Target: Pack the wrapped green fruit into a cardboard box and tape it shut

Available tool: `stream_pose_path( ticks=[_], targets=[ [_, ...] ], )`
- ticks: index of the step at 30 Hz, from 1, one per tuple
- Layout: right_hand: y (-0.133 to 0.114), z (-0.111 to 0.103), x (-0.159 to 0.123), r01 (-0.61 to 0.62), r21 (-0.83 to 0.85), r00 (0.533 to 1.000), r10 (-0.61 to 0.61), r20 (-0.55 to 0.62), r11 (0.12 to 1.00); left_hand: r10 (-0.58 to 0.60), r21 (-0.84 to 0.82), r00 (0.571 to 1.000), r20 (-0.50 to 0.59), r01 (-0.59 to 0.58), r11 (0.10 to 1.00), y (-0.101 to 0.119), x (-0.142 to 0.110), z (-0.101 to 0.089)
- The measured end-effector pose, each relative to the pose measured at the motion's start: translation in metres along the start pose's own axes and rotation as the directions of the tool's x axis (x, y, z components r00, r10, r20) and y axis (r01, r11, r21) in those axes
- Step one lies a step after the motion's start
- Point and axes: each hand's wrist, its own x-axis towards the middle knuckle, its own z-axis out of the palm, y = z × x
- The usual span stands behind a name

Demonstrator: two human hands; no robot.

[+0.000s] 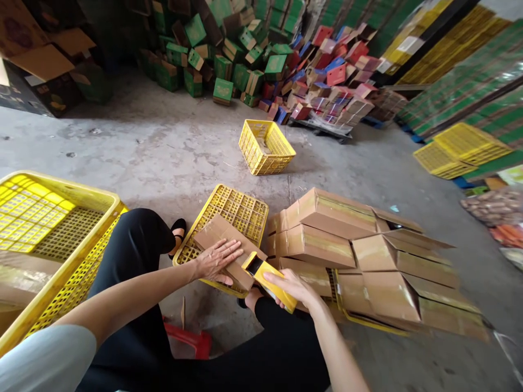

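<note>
A closed brown cardboard box (218, 231) lies on an upturned yellow plastic crate (241, 204) between my legs. My left hand (218, 261) rests flat on top of the box, fingers stretched out and pressing on it. With my right hand (292, 286) I grip a yellow tape dispenser (265, 270), its black front end at the right-hand edge of the box. Whether tape is stuck down under it is hidden.
Stacked cardboard boxes (333, 209) stand close on my right. A large yellow crate (114, 209) is at my left, a small yellow basket (267, 163) ahead on the concrete floor. A red stool (200, 344) shows below me. Piled green boxes (223, 90) and red-blue boxes (337, 75) fill the back.
</note>
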Motion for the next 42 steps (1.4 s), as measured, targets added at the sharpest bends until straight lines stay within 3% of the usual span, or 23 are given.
stream_pose_path(
  ticks=[4,9,18,23,29,34,42],
  targets=[
    [0.007,0.004,0.004,0.027,0.009,0.999,-0.027,-0.019,1.0,-0.036,0.051,0.999,-0.041,0.038,0.998,0.02,0.004,0.004],
    [0.018,0.004,0.011,0.015,0.031,1.0,-0.015,-0.004,0.999,0.013,0.028,0.999,-0.043,-0.012,1.0,0.038,0.011,0.014],
    [0.031,-0.004,0.013,0.029,0.057,0.998,-0.032,0.056,0.998,0.018,0.029,1.0,0.002,-0.018,0.999,0.035,0.011,0.011],
    [0.036,-0.013,0.002,-0.027,0.055,0.999,0.025,0.041,0.998,0.015,0.048,1.0,0.008,-0.016,0.999,0.034,0.011,0.013],
    [0.042,-0.007,-0.002,-0.013,0.093,1.0,0.015,-0.013,0.996,0.001,0.089,1.0,-0.022,0.001,0.996,0.044,0.014,0.016],
    [0.044,-0.006,-0.003,-0.008,0.064,1.0,0.009,-0.026,0.998,0.083,0.034,0.997,0.002,-0.083,0.996,0.055,0.026,0.023],
    [0.049,-0.006,-0.002,0.009,0.071,0.999,-0.007,-0.035,0.997,0.117,-0.001,0.993,0.034,-0.117,0.993,0.047,0.028,0.029]
  ],
)
